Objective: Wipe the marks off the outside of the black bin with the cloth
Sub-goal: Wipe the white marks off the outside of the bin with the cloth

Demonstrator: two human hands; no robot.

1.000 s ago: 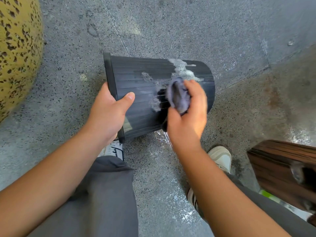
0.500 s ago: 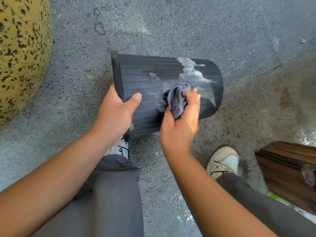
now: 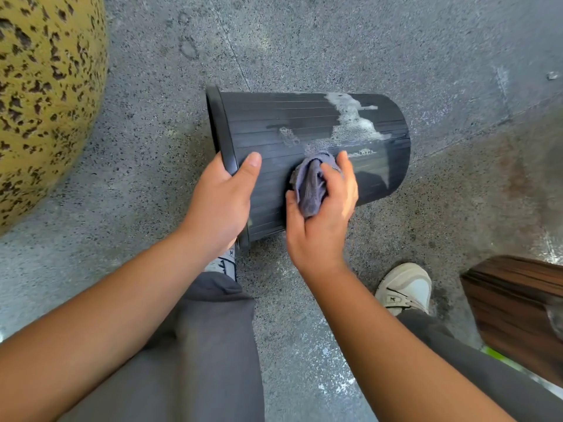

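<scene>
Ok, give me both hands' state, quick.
Left hand: grips the rim of the ribbed black plastic bin.
Right hand: holds the bunched grey-blue cloth.

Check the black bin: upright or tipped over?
Tipped on its side. The black bin lies along the floor, rim gripped by the left hand.

One head-worn wide-angle view looks steeply down, close over both hands: left hand [image 3: 221, 197], right hand [image 3: 323, 214], bin [image 3: 304, 123] just beyond them.
</scene>
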